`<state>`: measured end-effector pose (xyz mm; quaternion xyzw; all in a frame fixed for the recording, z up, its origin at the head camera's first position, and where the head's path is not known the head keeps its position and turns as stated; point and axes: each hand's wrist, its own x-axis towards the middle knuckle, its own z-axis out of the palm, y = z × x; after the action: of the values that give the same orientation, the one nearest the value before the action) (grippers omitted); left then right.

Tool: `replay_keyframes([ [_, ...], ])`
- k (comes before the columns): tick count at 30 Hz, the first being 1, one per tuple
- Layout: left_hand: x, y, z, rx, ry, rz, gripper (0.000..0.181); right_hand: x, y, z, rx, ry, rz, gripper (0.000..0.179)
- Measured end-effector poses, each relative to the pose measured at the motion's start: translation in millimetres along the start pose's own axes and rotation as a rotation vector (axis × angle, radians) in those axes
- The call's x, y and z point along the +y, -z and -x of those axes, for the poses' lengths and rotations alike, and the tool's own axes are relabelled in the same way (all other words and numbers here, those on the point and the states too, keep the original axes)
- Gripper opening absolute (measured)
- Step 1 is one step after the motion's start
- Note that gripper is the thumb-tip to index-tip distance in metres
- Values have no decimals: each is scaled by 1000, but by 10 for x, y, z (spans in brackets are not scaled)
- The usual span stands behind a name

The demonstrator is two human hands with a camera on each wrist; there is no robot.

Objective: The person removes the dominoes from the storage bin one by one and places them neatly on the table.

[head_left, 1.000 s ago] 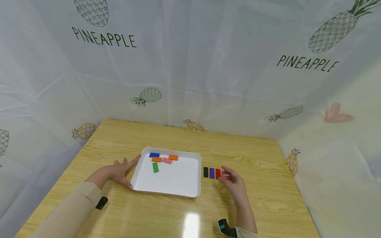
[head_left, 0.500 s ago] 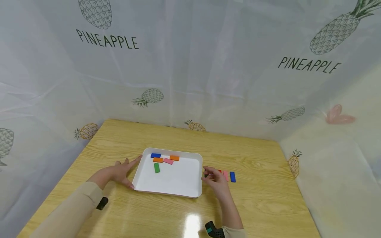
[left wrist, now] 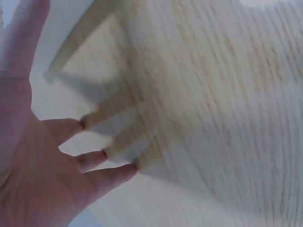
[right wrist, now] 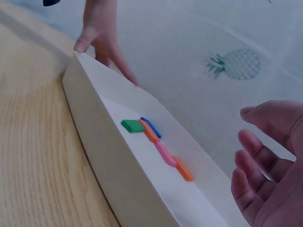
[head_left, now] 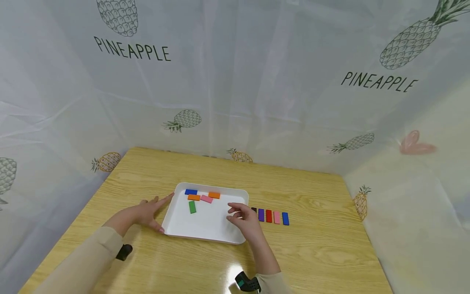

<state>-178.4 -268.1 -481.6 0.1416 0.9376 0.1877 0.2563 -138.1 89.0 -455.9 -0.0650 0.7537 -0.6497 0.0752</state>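
A shallow white tray point(head_left: 205, 228) lies on the table. Inside it are a blue block point(head_left: 191, 192), two orange blocks point(head_left: 194, 197) point(head_left: 214, 195), a pink block point(head_left: 207, 199) and a green block point(head_left: 192, 207), all small, flat and rectangular. My left hand point(head_left: 147, 213) is spread along the tray's left side, thumb by the near corner and index finger toward the far one. Over the tray's right part hovers my right hand point(head_left: 247, 222), fingers loosely bent. Nothing shows between those fingers in the right wrist view, where the hand point(right wrist: 277, 165) appears beside the tray.
Right of the tray, flat blocks stand in a row: black point(head_left: 254, 210), partly behind the right hand, then purple point(head_left: 261, 214), red point(head_left: 269, 216), pink point(head_left: 277, 217) and blue point(head_left: 285, 219). A pineapple-print curtain point(head_left: 235, 90) surrounds the wooden table point(head_left: 315, 245).
My right hand has moved left, from over the row of blocks to over the tray's right side, uncovering most of the row. The left hand and the tray's blocks stay put.
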Motion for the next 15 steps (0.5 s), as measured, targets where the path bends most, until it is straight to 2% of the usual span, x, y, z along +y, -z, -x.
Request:
replay_keyframes([
  [4, 32, 27, 0, -3, -24, 10, 125, 40, -127, -75, -18, 13, -14, 29],
  [10, 71, 55, -38, -29, -69, 51, 128, 348, -326, -288, -14, -37, -70, 34],
  [15, 101, 71, -62, -54, -54, 67, 128, 383, -470, -373, -12, -74, -81, 35],
])
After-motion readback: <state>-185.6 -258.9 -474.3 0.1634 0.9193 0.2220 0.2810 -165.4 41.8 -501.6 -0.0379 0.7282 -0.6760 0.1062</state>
